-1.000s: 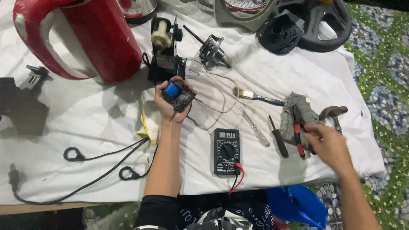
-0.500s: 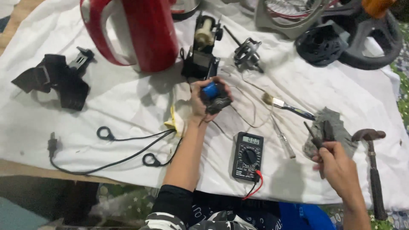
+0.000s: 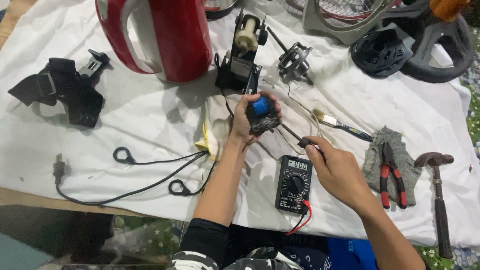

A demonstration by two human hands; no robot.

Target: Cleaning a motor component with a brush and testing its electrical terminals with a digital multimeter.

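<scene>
Left hand [image 3: 246, 122] closed around a small motor [image 3: 261, 116] with a blue coil, held above the worktop [image 3: 150, 125]; right hand [image 3: 340, 172] pinching a screwdriver [image 3: 295, 137], tip at the motor; multimeter [image 3: 294, 184] just below; pliers [image 3: 387, 172] and hammer [image 3: 437, 195] to the right.

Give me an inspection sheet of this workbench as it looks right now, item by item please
Surface: white cloth over a table, wrinkled.
Job's things: small motor with blue coil; thin screwdriver, tip at the motor; multimeter.
Clutter: red kettle, black bracket, paintbrush, pliers, hammer, fan parts.
Grippers: left hand grips the motor; right hand holds the screwdriver.
Cables: black power cord, loosely looped; meter leads.
Surroundings: patterned floor.
</scene>
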